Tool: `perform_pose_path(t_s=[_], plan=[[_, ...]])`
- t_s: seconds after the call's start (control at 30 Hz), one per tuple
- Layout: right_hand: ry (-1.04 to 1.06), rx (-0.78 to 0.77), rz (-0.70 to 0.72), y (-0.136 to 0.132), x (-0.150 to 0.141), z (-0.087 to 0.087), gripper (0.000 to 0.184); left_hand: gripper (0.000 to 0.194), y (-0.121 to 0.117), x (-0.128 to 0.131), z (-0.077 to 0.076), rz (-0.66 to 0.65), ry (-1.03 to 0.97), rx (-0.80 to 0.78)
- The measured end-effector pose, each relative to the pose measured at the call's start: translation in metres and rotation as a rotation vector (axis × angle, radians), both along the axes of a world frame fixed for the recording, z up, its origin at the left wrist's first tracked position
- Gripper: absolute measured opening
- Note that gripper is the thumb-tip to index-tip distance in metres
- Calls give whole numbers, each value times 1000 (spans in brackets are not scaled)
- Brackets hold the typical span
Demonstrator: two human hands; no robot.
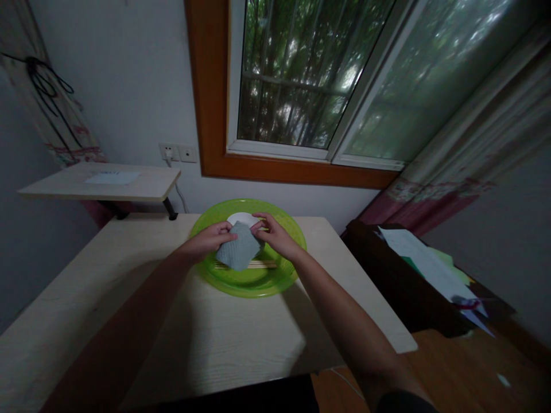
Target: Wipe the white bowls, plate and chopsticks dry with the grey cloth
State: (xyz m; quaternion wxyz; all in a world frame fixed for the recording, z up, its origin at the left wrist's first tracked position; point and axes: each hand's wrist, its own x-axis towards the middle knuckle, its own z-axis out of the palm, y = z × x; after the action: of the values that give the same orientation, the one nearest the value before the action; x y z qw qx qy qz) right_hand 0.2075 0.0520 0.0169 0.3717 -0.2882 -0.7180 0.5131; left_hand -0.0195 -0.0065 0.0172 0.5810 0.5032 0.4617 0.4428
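Note:
A grey folded cloth [239,251] hangs over a green plastic basin [249,284] on the light wooden table [224,338]. My left hand [205,241] pinches the cloth's upper left corner. My right hand [272,234] grips its upper right edge. Behind the cloth, inside the basin, a small white dish [241,218] shows, and wooden chopsticks [264,264] lie under the cloth's lower edge.
A raised side shelf [99,182] with a white sheet stands at the far left. A wall socket [177,152] sits below the window [310,86]. At the right, a dark cabinet [400,287] carries papers [426,261]. Curtains hang on both sides.

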Motion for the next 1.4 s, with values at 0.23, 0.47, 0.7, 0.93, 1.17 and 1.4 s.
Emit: perform_pose_path(t_s=[0.23,0.47,0.7,0.93,1.17,1.4], plan=[[-113,80,-209,24,27,-15,39,29,-1,-22,13,283,-164,20],[-204,130,-260,27,37,-23,35,56,-4,-64,8,541,-26,60],[-249,165,-265,27,38,-27,35,60,-7,-94,-9,611,456,124],[-301,187,-308,30,38,-29,33,67,-1,-94,-9,570,470,131],[-298,197,-308,30,40,-29,32,74,9,-105,-31,571,694,153],[-294,202,-296,31,39,-29,31,44,2,-99,-16,632,978,428]])
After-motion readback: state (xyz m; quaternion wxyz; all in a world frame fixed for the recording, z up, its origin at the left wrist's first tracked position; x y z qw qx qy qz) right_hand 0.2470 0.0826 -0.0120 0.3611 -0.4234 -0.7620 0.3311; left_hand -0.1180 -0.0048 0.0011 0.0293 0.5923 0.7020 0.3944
